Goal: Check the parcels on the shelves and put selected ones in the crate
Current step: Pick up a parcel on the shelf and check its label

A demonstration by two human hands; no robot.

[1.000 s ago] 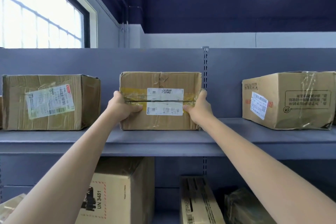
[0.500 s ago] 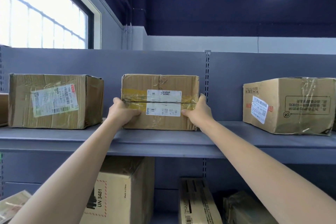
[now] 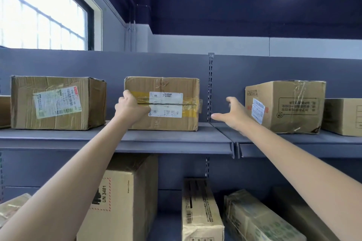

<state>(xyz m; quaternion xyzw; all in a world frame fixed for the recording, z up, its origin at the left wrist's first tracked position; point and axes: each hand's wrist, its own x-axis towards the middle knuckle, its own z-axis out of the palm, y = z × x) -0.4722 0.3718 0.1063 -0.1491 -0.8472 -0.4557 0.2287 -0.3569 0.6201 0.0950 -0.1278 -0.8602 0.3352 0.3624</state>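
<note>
A grey metal shelf (image 3: 172, 139) is running across a dim room with a bright window at the upper left, and cardboard parcels are sitting in a row along it. The middle parcel (image 3: 168, 86) is standing upright on the shelf, labels facing outward. The left hand (image 3: 130, 106) is gripping its left front edge, fingers curled round the corner and thumb lying on the front face. The right hand (image 3: 232, 114) is hovering with fingers spread and loose, holding nothing, in the gap between the middle parcel and the right parcel (image 3: 293, 103), touching neither. More boxes are resting on the lower level.
</note>
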